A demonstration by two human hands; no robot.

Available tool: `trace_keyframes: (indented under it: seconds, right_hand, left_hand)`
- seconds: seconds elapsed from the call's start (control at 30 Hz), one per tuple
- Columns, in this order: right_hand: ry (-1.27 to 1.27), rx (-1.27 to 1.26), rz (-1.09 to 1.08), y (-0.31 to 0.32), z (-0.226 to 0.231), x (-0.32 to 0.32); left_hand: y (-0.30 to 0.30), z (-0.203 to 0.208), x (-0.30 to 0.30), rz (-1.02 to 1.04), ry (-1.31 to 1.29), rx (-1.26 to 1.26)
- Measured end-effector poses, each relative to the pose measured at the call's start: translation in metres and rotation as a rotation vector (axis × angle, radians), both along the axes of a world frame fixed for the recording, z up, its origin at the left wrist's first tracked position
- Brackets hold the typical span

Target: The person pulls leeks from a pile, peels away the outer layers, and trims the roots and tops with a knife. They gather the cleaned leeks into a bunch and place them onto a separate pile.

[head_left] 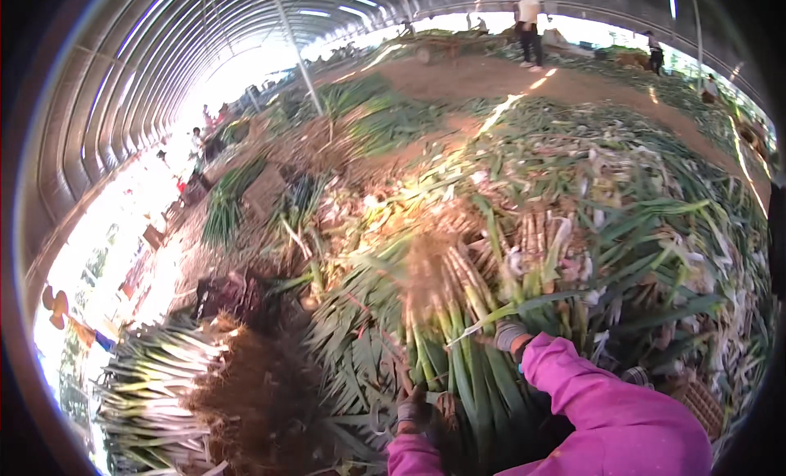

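A loose bundle of long green onions [468,369] lies in front of me, its green leaves toward my body and its pale stems pointing away. The roots at the far end are smeared by motion. My right hand [509,335], in a grey glove, closes on the bundle's right side; a long thin leaf crosses the stalks beside its fingers. On the left edge, lower down, my gloved left hand [413,409] is closed against the green leaves. Parts of its fingers are hidden. Both sleeves are bright pink.
A large stack of green onions [164,378] with brown roots lies to my left. Loose leaves [671,263] and peelings cover the ground on the right. More onion bunches [233,202] lie farther off. A standing person [530,26] is at the back, near a metal pole [296,50].
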State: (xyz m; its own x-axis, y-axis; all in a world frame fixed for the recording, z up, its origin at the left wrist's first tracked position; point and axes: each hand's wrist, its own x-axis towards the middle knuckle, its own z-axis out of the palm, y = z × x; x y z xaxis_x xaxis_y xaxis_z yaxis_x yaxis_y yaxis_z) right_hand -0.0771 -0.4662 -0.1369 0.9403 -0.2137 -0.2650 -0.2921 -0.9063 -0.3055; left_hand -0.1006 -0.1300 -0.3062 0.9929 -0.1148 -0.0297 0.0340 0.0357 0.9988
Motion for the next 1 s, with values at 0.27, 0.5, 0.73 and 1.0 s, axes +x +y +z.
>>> trace_keyframes:
  seconds: [0.27,0.5,0.73,1.0]
  right_hand:
    - [0.0,0.113,-0.004,0.0,-0.006,0.021]
    - [0.188,0.464,-0.22,-0.021,-0.031,-0.042]
    - [-0.019,0.731,-0.162,-0.005,-0.054,-0.157]
    - [0.069,0.411,-0.167,-0.035,-0.029,-0.174]
  left_hand:
    - [-0.092,0.055,-0.004,-0.014,0.237,-0.048]
    - [-0.134,0.12,-0.097,-0.081,0.314,-0.35]
    - [-0.114,0.103,-0.195,-0.107,0.37,-0.334]
    - [-0.098,0.189,-0.198,0.132,0.153,0.263]
